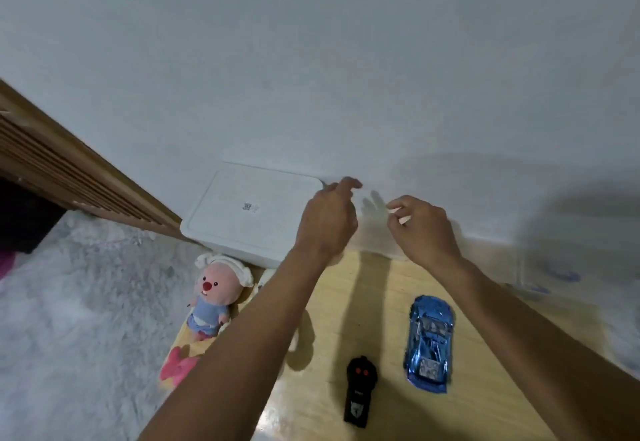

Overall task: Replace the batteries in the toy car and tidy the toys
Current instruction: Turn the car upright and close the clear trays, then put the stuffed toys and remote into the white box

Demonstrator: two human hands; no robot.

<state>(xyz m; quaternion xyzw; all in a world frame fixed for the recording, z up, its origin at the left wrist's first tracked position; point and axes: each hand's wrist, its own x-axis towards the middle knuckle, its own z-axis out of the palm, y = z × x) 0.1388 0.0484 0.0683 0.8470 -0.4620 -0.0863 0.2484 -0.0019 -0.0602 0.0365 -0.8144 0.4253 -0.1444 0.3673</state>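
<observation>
A blue toy car (429, 340) lies on the wooden surface (363, 302), below my right forearm. Left of it lies a black remote control (360, 390) with red buttons. A white lidded box (249, 212) stands against the wall. My left hand (327, 219) hovers at the lid's right corner with curled fingers. My right hand (420, 229) is a little to the right, thumb and forefinger close together. Whether either hand holds anything is unclear.
A pink plush doll (211, 298) in blue clothes lies left of my left forearm, with a pink toy (176, 366) below it. A grey fluffy rug (76, 319) covers the left. A wooden slatted panel (69, 167) runs along the left wall.
</observation>
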